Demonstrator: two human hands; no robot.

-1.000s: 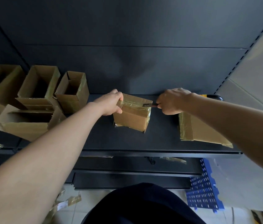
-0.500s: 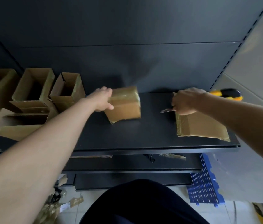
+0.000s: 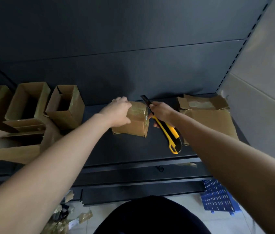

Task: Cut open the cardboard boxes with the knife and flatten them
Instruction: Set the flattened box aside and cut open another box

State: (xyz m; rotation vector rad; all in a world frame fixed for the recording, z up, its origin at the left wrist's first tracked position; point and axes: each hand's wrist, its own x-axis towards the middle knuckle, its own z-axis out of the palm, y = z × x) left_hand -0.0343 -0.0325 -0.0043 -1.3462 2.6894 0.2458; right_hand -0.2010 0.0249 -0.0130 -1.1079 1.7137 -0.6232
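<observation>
A small taped cardboard box (image 3: 134, 125) stands on the dark shelf (image 3: 130, 149) in the middle. My left hand (image 3: 118, 112) grips its top left edge. My right hand (image 3: 161, 112) holds a yellow and black utility knife (image 3: 166, 130) just right of the box. The dark blade points up and away past the box's top right corner, and the handle's end hangs toward me.
Several open cardboard boxes (image 3: 65, 105) stand at the left of the shelf. Flattened cardboard (image 3: 207, 114) lies at the right, next to a grey wall. Tape scraps (image 3: 62, 220) and a blue perforated panel (image 3: 217, 198) lie on the floor below.
My right hand swung away to the right, then returned to the box's right side with the knife turned blade up. My left hand turned the box and kept hold.
</observation>
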